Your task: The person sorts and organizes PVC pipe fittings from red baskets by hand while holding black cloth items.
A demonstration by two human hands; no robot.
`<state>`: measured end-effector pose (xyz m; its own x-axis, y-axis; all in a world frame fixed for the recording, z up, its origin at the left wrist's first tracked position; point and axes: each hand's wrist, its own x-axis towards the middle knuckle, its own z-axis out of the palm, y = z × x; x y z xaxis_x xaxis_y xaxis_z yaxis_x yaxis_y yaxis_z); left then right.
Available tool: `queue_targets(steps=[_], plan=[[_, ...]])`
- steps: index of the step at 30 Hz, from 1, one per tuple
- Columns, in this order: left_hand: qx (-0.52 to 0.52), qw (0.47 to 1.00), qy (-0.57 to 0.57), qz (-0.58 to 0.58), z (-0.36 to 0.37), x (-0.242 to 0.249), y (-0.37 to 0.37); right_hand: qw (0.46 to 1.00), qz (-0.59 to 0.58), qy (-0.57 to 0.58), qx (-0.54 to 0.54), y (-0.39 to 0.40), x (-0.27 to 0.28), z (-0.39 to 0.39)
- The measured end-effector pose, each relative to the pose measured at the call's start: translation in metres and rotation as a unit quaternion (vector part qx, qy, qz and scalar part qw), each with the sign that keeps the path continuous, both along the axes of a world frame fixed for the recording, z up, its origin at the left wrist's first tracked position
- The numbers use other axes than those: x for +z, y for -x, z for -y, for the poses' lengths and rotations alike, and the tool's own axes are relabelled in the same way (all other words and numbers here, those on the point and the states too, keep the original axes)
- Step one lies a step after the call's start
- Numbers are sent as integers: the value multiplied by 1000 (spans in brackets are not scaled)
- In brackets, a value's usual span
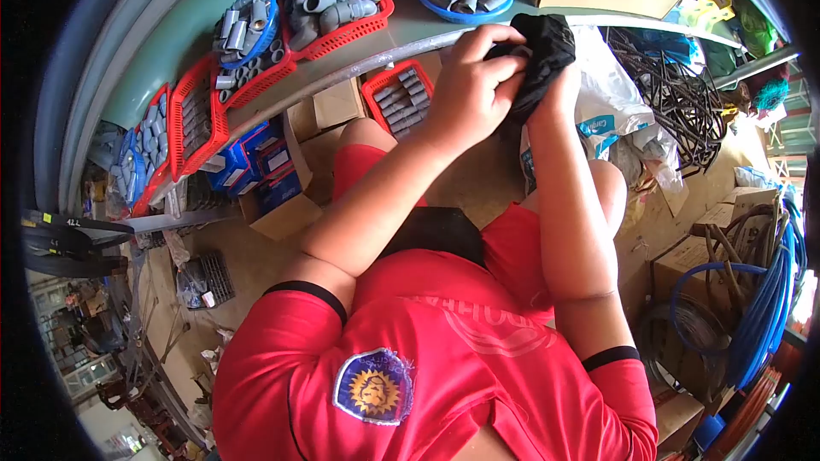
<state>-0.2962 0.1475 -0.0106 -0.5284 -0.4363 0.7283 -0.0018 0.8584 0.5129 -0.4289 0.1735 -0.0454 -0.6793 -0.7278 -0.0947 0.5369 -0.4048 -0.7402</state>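
Note:
A crumpled black plastic bag (547, 55) is held up above my knees, near the shelf edge. My left hand (483, 77) pinches its left side, with the thumb and fingers bent onto the plastic. On the other side, my right hand (559, 94) is against the bag, its fingers hidden behind the black folds. What the bag contains, if anything, cannot be seen.
Along the shelf (401, 34) stand a red basket (384, 7) of grey pipe fittings and a blue basket (465, 15) of more. Below are a red crate (371, 94), an open carton (286, 218) and white sacks (602, 77). Blue hose (764, 307) hangs at right.

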Motion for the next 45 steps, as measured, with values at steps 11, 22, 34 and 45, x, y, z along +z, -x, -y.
queue_targets(steps=[11, 22, 34, 45], plan=[[-89, 949, -297, -61, 59, -6, -25, 884, -451, -36, 115, -7, 15, -11], [25, 936, -294, -194, -23, -39, 10, 948, -312, 53, -31, -21, -5, -10], [-86, 740, -622, -241, 45, -95, -37, 887, -456, -69, -27, 13, 21, -15], [253, 685, -683, -25, 129, -339, -72, 990, 100, -28, -93, 68, 4, -28]])
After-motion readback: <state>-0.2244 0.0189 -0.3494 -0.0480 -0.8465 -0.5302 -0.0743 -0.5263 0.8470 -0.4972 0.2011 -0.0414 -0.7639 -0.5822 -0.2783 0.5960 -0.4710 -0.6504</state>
